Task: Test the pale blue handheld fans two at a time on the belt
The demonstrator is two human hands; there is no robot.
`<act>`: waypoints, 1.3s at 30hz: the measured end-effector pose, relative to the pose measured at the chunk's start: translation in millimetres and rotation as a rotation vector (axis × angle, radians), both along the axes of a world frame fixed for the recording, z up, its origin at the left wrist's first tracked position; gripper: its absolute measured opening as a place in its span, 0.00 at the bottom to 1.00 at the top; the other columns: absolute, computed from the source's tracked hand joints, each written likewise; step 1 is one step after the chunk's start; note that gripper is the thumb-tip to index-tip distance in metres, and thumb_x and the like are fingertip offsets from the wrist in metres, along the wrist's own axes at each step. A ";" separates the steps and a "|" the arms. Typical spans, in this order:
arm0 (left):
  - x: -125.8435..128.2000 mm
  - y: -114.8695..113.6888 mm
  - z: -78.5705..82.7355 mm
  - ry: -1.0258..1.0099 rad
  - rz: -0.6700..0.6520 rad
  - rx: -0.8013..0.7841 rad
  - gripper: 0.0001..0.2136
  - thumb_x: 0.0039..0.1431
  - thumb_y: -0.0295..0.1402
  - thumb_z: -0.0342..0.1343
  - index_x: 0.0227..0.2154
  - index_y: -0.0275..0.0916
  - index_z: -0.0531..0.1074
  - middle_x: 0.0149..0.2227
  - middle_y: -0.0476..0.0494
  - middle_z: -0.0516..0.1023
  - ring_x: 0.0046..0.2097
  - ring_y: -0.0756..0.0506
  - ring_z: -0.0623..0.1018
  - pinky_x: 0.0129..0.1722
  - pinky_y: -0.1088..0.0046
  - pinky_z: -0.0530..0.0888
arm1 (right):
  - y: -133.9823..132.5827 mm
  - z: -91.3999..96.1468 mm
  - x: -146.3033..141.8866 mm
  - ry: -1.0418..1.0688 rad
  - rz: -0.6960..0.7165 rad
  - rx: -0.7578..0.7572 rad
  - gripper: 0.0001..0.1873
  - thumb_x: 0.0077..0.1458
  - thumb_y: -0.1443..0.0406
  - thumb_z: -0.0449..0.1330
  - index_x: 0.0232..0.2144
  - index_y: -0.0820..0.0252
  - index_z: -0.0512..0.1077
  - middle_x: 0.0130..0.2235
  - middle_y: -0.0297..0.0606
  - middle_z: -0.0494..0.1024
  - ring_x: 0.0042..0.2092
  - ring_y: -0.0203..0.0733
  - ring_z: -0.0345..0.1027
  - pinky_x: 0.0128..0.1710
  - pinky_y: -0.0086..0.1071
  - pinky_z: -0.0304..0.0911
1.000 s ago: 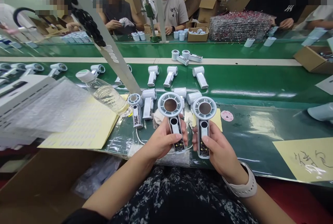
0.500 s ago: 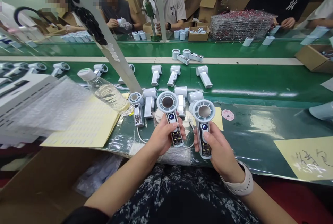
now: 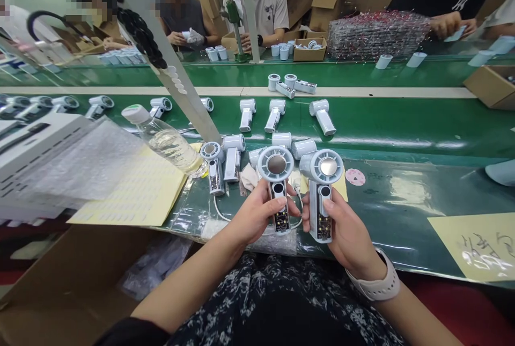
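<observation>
From the head camera, the left hand (image 3: 257,216) and right hand (image 3: 341,228) are held apart just above the near edge of the green assembly belt (image 3: 354,123), each curled around the handle of an open white handheld fan. The left fan (image 3: 276,166) and right fan (image 3: 324,168) stand upright with their rings at the top and circuit boards (image 3: 282,222) exposed. Each thumb lies on the casing above the board, which seems a sound grip: it steadies the fan while keeping skin off the components. Farther across the belt lies a row of white fan bodies (image 3: 274,115). A tilted water bottle (image 3: 164,142) rests toward its left end, a cardboard box (image 3: 68,281) sits below its near edge, and a co-worker (image 3: 269,8) sits beyond it.
</observation>
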State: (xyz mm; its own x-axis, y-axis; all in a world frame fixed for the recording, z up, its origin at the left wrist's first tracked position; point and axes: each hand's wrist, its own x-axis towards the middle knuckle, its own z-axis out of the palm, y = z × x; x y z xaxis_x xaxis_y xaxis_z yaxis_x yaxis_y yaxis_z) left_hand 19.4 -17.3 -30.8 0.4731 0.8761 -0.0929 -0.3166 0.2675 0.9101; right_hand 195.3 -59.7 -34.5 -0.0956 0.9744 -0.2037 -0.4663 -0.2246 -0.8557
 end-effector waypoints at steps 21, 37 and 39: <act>4.5 -1.2 -1.1 0.105 0.115 -0.111 0.17 0.60 0.49 0.55 0.41 0.43 0.61 0.30 0.49 0.78 0.25 0.46 0.76 0.26 0.68 0.72 | -0.5 0.1 6.7 0.167 0.084 -0.030 0.29 0.63 0.42 0.49 0.35 0.57 0.77 0.33 0.41 0.79 0.26 0.40 0.69 0.28 0.37 0.70; 0.0 -7.1 18.0 -0.108 -0.108 -0.157 0.20 0.41 0.34 0.74 0.36 0.35 0.74 0.32 0.46 0.76 0.35 0.46 0.78 0.40 0.69 0.74 | -3.9 8.7 12.8 0.125 0.073 -0.006 0.16 0.60 0.51 0.56 0.34 0.54 0.77 0.36 0.41 0.79 0.40 0.51 0.74 0.42 0.47 0.73; 0.3 -5.7 14.8 -0.121 -0.091 -0.162 0.20 0.41 0.35 0.75 0.35 0.34 0.75 0.31 0.46 0.75 0.34 0.48 0.76 0.37 0.71 0.73 | -4.7 9.9 12.1 0.145 0.087 -0.019 0.16 0.60 0.52 0.56 0.32 0.55 0.76 0.33 0.40 0.77 0.36 0.48 0.72 0.38 0.42 0.73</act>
